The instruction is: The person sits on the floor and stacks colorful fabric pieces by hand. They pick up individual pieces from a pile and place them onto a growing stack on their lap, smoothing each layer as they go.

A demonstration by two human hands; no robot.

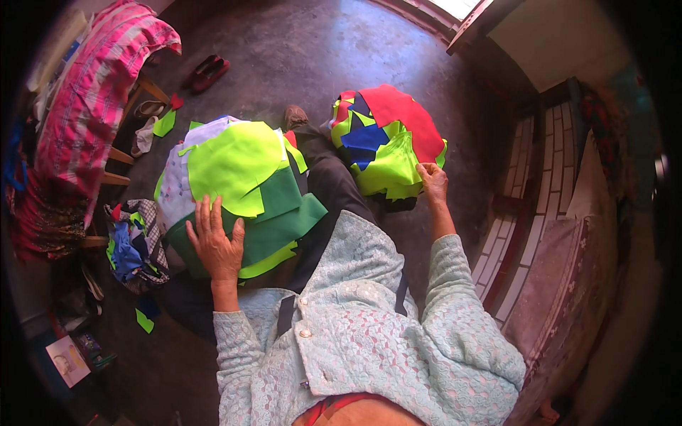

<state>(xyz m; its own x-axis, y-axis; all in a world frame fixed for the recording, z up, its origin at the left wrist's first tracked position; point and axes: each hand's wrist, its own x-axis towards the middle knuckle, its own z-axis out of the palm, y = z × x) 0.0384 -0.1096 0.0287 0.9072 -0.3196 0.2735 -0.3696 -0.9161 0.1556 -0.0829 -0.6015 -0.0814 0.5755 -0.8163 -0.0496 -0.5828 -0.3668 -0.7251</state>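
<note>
My left hand [217, 245] lies with its fingers spread on a heap of cloth pieces. A yellow-green cloth piece [234, 162] and dark green cloth pieces [280, 199] lie on this heap, with pale patterned cloth [175, 186] along its left side. My right hand [435, 186] pinches the lower edge of a red cloth piece [401, 113] on a second heap, to the right. Below the red piece are a blue cloth piece [366, 140] and a bright yellow-green one [393, 167]. What supports the right heap is mostly hidden.
My outstretched leg [327, 167] lies between the heaps. A bag of scraps [131, 245] stands left of them, near a pink checked cloth [106, 92] draped over wooden furniture. Dark red shoes [206, 73] are on the floor [284, 50]. A covered bench or bed [561, 263] lines the right.
</note>
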